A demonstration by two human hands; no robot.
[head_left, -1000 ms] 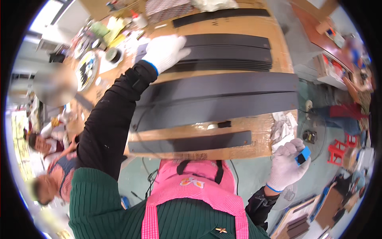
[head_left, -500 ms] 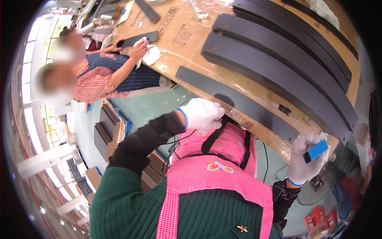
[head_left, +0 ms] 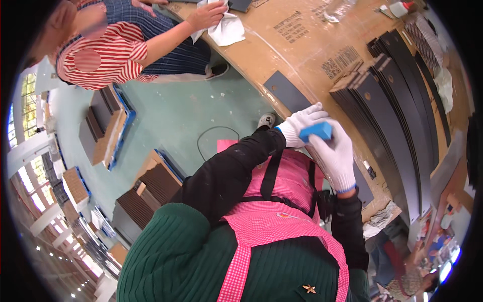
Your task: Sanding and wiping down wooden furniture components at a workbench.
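Note:
My right hand (head_left: 336,160), in a white knit glove, grips a small blue block (head_left: 316,132) between thumb and fingers. Just left of it lies my left hand (head_left: 300,123), also gloved, its fingers stretched out over a long dark grey board (head_left: 286,91). This board rests along the near edge of the cardboard-covered table (head_left: 266,38). Both hands and the block hide its middle; its other end shows beyond my right wrist. Whether the block touches the board I cannot tell.
Stacks of dark grey boards (head_left: 387,116) stand on the table to the right. A clear plastic bottle (head_left: 338,10) lies at the far side. At upper left a co-worker in a striped top (head_left: 108,50) holds a white cloth (head_left: 224,31). Pallets of brown boards (head_left: 146,196) sit on the green floor.
My right hand has brought the blue block from the board's right end leftward, next to my left hand. My left hand has moved onto the board. The view has turned.

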